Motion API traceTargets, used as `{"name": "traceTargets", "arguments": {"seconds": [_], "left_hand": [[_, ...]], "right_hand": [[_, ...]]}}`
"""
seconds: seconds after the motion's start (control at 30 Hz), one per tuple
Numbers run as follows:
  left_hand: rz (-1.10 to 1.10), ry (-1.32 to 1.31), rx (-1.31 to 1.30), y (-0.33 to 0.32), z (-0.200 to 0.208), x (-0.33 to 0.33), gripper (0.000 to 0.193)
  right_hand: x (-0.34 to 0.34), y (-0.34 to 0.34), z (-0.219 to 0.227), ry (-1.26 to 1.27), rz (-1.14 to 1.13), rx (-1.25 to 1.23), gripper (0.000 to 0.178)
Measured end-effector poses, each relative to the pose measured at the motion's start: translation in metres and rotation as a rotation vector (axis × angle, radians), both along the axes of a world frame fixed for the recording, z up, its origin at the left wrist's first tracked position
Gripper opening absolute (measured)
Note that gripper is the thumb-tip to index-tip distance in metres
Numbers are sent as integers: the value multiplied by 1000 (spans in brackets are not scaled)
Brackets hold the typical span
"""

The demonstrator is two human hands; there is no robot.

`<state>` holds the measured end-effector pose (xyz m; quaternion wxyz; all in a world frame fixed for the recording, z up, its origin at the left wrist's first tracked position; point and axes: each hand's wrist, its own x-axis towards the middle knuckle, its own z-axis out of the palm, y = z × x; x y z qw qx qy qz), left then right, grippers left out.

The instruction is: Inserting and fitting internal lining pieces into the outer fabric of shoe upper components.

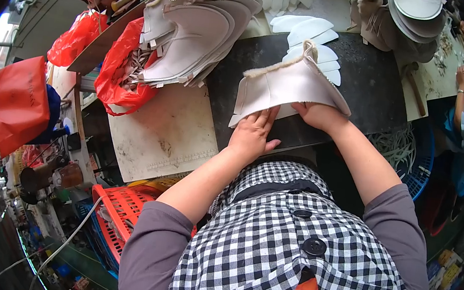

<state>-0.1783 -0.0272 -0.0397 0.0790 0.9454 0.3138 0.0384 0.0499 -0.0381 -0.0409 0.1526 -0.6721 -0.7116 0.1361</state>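
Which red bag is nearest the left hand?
The open plastic bag of grey scraps, beside the stacked grey pieces; the other plastic bag and tote are farther left.

Curved piece (pixel 290 88): one, pale grey-lilac, smooth outer face, thin seam line running across it left of middle. Beige fluffy lining (pixel 269 71) shows along the far edge and curls at the far tip. Pose: bowed, arched up off the dark worktop (pixel 374 75), near edge concave, ends spread left and right. Underside largely hidden.
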Motion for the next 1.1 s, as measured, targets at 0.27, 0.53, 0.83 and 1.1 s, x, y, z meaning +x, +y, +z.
{"name": "traceTargets", "arguments": {"seconds": [0.27,0.53,0.83,1.1], "left_hand": [[49,177,-70,-2,12,18,84],[59,-139,-118,-7,-2,6,55],[-160,-622,18,2,23,-1,63],[97,-122,-192,18,10,-21,71]], "right_hand": [[-11,-54,5,-103,20,-141,32],[-46,-17,65,-91,259,336,57],[-45,4,23,64,339,262,43],[9,9,14,173,650,200,27]]}}
